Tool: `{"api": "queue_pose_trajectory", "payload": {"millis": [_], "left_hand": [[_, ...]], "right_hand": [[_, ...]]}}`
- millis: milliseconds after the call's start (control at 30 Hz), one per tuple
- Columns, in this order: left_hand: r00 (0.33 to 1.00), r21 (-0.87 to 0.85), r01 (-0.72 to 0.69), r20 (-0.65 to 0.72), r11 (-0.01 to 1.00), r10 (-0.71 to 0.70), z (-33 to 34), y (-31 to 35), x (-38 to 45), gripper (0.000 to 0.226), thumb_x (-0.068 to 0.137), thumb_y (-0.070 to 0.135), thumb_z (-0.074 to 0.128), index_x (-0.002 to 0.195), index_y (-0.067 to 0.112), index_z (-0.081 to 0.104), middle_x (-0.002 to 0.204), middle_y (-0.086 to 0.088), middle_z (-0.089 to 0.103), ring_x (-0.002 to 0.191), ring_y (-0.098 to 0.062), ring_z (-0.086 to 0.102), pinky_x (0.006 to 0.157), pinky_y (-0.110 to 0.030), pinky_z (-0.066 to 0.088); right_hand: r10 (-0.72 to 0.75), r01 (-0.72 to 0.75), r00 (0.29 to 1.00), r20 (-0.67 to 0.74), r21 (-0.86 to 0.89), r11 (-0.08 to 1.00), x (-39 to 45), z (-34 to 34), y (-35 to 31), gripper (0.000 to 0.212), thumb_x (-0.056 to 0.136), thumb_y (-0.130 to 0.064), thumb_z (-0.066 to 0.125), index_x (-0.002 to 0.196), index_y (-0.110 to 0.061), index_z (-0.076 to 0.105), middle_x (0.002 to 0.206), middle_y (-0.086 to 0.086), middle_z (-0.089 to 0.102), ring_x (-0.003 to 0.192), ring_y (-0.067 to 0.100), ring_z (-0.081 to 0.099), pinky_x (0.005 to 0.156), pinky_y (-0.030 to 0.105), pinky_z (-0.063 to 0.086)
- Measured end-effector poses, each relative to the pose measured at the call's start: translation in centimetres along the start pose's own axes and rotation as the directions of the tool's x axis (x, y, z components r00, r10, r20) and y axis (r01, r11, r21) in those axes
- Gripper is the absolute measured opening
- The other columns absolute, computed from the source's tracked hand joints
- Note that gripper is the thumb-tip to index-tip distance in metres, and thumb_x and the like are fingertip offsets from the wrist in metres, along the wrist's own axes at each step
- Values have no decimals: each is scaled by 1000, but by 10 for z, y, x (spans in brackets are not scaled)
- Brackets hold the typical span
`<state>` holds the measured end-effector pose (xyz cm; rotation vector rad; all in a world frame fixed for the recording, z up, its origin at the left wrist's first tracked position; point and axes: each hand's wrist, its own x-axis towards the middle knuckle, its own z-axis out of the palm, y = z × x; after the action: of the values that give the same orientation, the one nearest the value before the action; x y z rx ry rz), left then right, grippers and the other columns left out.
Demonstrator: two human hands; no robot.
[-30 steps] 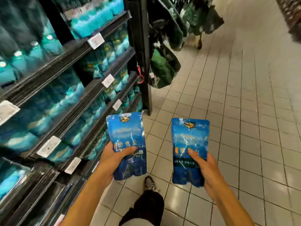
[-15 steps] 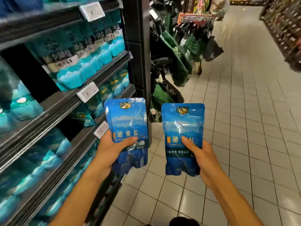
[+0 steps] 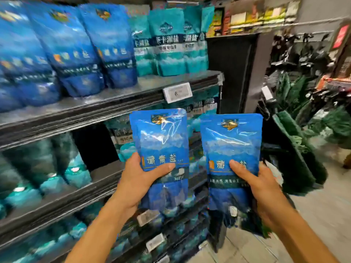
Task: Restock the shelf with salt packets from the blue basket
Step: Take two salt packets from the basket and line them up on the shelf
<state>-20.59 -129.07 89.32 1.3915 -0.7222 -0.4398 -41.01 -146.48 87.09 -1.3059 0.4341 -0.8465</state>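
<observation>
My left hand (image 3: 136, 179) grips a blue salt packet (image 3: 161, 141) upright, thumb across its front. My right hand (image 3: 260, 188) grips a second blue salt packet (image 3: 230, 145) the same way, just to the right of the first. Both packets are held in front of the dark shelf unit, below its upper shelf (image 3: 106, 99). On that upper shelf stands a row of matching blue salt packets (image 3: 79, 54) at the left. The blue basket is not in view.
Teal salt packets (image 3: 167, 44) stand to the right of the blue ones and fill the lower shelves (image 3: 57, 198). A white price tag (image 3: 177, 92) hangs on the upper shelf edge. Green bags (image 3: 296, 149) hang on a rack at the right, over tiled floor (image 3: 322, 205).
The view has swung upward and left, from the floor and lower shelves to the upper shelf. Both hands have risen with their packets, still held side by side.
</observation>
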Motion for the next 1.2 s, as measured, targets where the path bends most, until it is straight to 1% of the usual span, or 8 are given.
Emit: {"api": "queue_pose_trajectory", "payload": {"millis": [100, 200, 433, 533, 733, 900, 1033, 1200], "left_hand": [[989, 38, -93, -113, 995, 97, -18, 31, 16, 67, 51, 29, 99, 110, 15, 70, 105, -1, 79, 92, -15, 76, 72, -22, 59], [960, 77, -158, -222, 984, 172, -47, 66, 24, 62, 52, 27, 94, 108, 15, 70, 106, -2, 79, 92, -15, 76, 74, -23, 59], [883, 203, -218, -375, 954, 282, -132, 131, 12, 50, 60, 25, 86, 107, 17, 72, 106, 0, 79, 94, -13, 75, 76, -23, 58], [837, 260, -222, -443, 940, 320, -181, 154, -7, 44, 63, 23, 85, 105, 18, 73, 106, 1, 79, 95, -13, 76, 76, -22, 58], [728, 400, -197, -552, 895, 407, -299, 196, -40, 34, 79, 6, 80, 111, 11, 71, 103, 2, 79, 91, -12, 75, 80, -27, 59], [666, 444, -182, -600, 877, 442, -401, 221, -62, 25, 81, 4, 77, 103, 16, 72, 99, 7, 80, 91, -10, 75, 89, -34, 60], [696, 439, -192, -569, 878, 437, -451, 224, -64, 32, 80, 6, 79, 110, 15, 71, 102, 4, 80, 91, -11, 76, 74, -26, 60], [729, 481, -180, -521, 858, 445, -475, 205, -56, 47, 66, 14, 83, 111, 16, 69, 104, 4, 79, 95, -12, 74, 84, -28, 59]], "right_hand": [[-49, 44, 986, 158, 33, 998, 52, 29, -21, 57, 67, -51, 86, 115, -23, 75, 116, 7, 76, 106, 26, 73, 83, 37, 61], [-70, 36, 945, 319, 112, 993, 91, 76, -39, 39, 74, -40, 79, 108, -22, 77, 114, 7, 76, 100, 23, 75, 74, 29, 60], [-107, -8, 847, 520, 213, 977, 120, 213, -68, 28, 77, -31, 72, 102, -18, 75, 105, 3, 79, 90, 17, 76, 75, 33, 61], [-129, -42, 789, 600, 262, 964, 111, 277, -75, 36, 80, -29, 71, 112, -13, 70, 111, 6, 77, 98, 20, 74, 86, 37, 61], [-195, -29, 721, 664, 311, 950, 91, 399, -85, 13, 94, -18, 67, 106, -14, 69, 102, 0, 79, 93, 15, 74, 86, 36, 60], [-184, -51, 671, 719, 293, 955, 75, 489, -82, 4, 92, -15, 72, 96, -13, 72, 98, 5, 79, 91, 20, 74, 95, 50, 57], [-151, -54, 673, 724, 252, 966, 65, 544, -76, 21, 89, -14, 75, 108, -5, 71, 107, 11, 77, 97, 25, 73, 95, 47, 58], [-179, 90, 663, 727, 160, 983, 61, 572, -57, 19, 85, -5, 77, 103, -8, 72, 98, 5, 76, 88, 16, 71, 87, 33, 59]]}}
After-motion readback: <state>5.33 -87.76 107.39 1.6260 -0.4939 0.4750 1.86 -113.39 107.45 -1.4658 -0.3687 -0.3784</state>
